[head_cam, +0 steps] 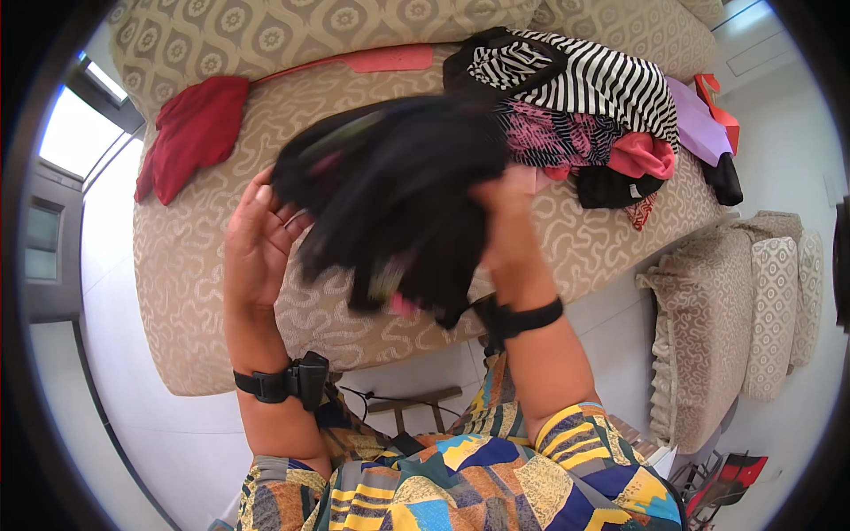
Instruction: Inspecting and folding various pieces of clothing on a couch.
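A black garment [398,192] with small pink and green patches is blurred by motion above the patterned sofa seat [199,265]. At its left edge, my left hand [265,232] has its fingers partly curled; whether they grip the cloth is hidden. My right hand [501,206], also blurred, is closed on the garment's right side. Just beyond it lies a heap with a black-and-white striped garment [597,73], a pink-and-black patterned garment [558,136], a pink cloth [641,156] and a black cloth [607,188].
A folded red cloth [199,136] lies at the seat's left end. Against the backrest rests a long pink plastic strip with a wide flat end [392,60]. A lilac cloth [700,119] and an orange-red item [724,123] are at the right. An armchair [704,332] stands lower right.
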Demonstrator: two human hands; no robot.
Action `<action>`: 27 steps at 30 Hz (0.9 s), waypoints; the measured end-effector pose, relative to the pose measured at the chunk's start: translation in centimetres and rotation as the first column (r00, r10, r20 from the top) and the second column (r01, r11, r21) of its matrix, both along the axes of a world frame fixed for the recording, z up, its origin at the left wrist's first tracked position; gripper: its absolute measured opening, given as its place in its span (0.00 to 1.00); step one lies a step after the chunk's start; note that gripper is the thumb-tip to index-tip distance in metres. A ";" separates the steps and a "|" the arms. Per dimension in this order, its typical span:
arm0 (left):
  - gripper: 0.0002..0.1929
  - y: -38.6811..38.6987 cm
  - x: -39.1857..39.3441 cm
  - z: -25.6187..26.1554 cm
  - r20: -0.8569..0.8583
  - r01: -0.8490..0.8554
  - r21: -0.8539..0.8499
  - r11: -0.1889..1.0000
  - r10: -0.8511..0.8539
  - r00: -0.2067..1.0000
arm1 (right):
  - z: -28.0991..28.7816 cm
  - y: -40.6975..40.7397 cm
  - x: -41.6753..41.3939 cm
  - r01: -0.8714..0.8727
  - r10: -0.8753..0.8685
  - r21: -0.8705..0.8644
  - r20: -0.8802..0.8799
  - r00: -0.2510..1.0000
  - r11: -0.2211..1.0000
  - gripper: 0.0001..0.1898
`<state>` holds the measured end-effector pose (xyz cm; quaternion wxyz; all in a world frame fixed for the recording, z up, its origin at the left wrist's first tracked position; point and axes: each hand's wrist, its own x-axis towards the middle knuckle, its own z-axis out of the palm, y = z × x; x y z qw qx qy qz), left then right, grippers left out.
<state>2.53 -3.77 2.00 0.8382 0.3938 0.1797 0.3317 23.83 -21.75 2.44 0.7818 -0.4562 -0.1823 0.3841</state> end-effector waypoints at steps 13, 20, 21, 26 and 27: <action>0.21 1.9 -0.3 -0.2 -0.342 -0.261 0.478 0.839 0.451 0.825 | -1.3 -0.1 2.4 0.292 -0.274 -0.049 0.226 0.935 0.955 0.21; 0.31 4.2 -2.0 -1.7 -0.295 -0.044 0.946 0.321 0.908 0.296 | -1.9 2.1 -4.0 -0.164 0.257 -0.322 0.271 0.927 0.932 0.12; 0.33 4.5 -2.2 -2.0 -0.330 0.012 0.942 0.336 0.917 0.226 | -2.1 2.2 -4.4 -0.173 0.295 -0.347 0.336 0.895 0.922 0.12; 0.38 6.3 -3.2 -3.8 -0.447 0.090 0.893 0.440 0.890 0.089 | -2.7 2.2 -4.8 -0.176 0.364 -0.404 0.454 0.813 0.898 0.11; 0.39 6.7 -3.3 -4.1 -0.480 0.093 0.876 0.474 0.875 0.060 | -2.7 2.1 -4.8 -0.172 0.372 -0.416 0.465 0.804 0.893 0.11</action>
